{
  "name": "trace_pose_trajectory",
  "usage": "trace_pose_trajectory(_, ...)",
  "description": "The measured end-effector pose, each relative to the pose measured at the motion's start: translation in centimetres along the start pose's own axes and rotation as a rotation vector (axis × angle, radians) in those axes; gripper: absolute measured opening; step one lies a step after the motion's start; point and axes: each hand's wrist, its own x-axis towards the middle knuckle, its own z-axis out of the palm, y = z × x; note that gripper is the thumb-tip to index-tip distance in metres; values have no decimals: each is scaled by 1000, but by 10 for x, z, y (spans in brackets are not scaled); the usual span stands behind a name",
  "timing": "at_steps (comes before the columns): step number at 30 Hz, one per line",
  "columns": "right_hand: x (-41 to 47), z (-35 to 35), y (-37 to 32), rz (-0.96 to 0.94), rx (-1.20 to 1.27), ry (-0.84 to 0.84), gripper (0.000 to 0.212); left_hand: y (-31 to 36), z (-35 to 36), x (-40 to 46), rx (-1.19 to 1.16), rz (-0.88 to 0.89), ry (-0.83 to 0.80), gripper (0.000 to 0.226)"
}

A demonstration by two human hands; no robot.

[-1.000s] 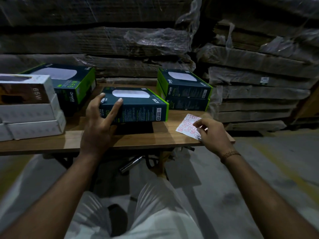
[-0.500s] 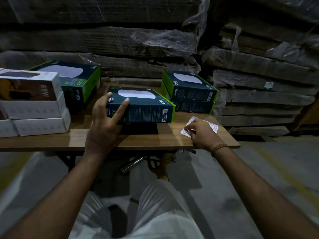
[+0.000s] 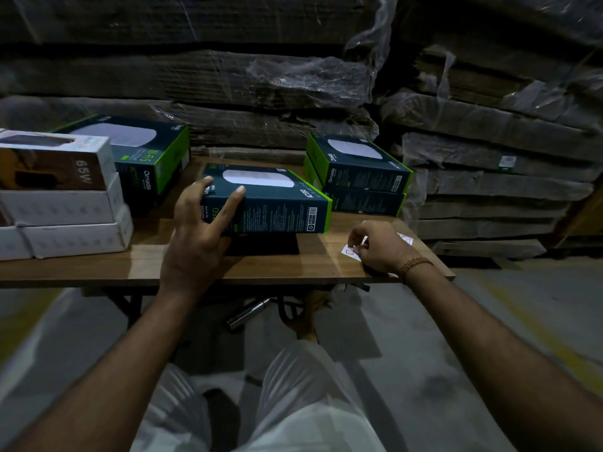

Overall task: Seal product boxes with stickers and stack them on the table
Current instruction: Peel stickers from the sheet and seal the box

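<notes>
Left hand (image 3: 195,243) grips the middle box (image 3: 270,203), near the front edge of the bench (image 3: 146,265); right hand (image 3: 378,246) pinches the sticker sheet (image 3: 350,251) near the right corner.

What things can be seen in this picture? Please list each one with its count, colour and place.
held box: 1, dark teal with green edge, middle of the table
stacked boxes: 2, dark teal and green, back right of the table
large box: 1, dark teal and green, back left
white boxes: at least 4, white, one marked 65W, left edge
sticker sheet: 1, white with red marks, right front of the table, partly hidden by the hand
table: 1, brown wood
wrapped cardboard stacks: several, brown, behind the table
left hand: grips the held box
right hand: fingers pinch at the sticker sheet; bracelet on the wrist
</notes>
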Motion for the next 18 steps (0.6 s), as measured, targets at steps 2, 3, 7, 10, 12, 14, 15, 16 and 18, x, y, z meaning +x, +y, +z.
trace_pose_trajectory(2, 3, 0, 0, -5, -9, -25, 14, 1, -1, 0, -6, 2, -2, 86)
trace_pose_trajectory(3, 4, -1, 0, -2, -11, -40, 15, 2, -2, 1, -9, 4, -1, 83)
trace_pose_trajectory(7, 8, -3, -1, -2, -39, -84, 14, 4, -3, 1, -18, -2, 11, 84)
trace_pose_trajectory(10, 9, -4, -2, -5, -34, -111, 15, 4, -4, 2, -37, 2, 12, 77)
trace_pose_trajectory(12, 10, -5, -3, -5, -36, -131, 15, 3, -5, 2, -48, 9, 4, 75)
trace_pose_trajectory(14, 11, -5, -3, -6, -42, -145, 14, 2, -4, 2, -39, 14, -6, 82)
trace_pose_trajectory(15, 12, -4, -3, -7, -41, -149, 13, 2, -4, 2, -34, 14, -12, 86)
trace_pose_trajectory(16, 12, -4, -3, -4, -37, -150, 13, 2, -3, 2, -33, 15, -15, 89)
trace_pose_trajectory(18, 12, -4, -2, 2, -22, -148, 13, 1, -1, 1, -31, 20, -6, 87)
